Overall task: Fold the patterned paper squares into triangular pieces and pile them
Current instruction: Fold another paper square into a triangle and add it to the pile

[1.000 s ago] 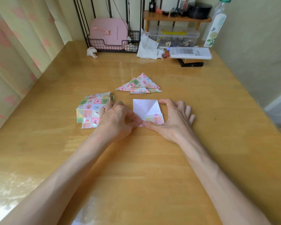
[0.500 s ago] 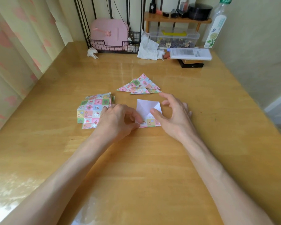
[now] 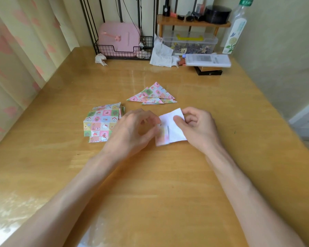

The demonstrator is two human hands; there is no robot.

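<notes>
A partly folded paper square shows its white back and a blurred patterned flap on its left, lifted off the wooden table. My left hand pinches its left side. My right hand grips its right side, thumb on the white face. A stack of flat patterned squares lies just left of my left hand. A small pile of folded patterned triangles rests beyond my hands.
Along the back edge stand a black wire basket with a pink case, crumpled tissues, a clear plastic box under a small wooden shelf, a white box and a bottle. A curtain hangs at the left.
The paper lay flat on the table with both hands pressing its lower fold; now both hands have lifted it and turned it, so the patterned flap is at the left.
</notes>
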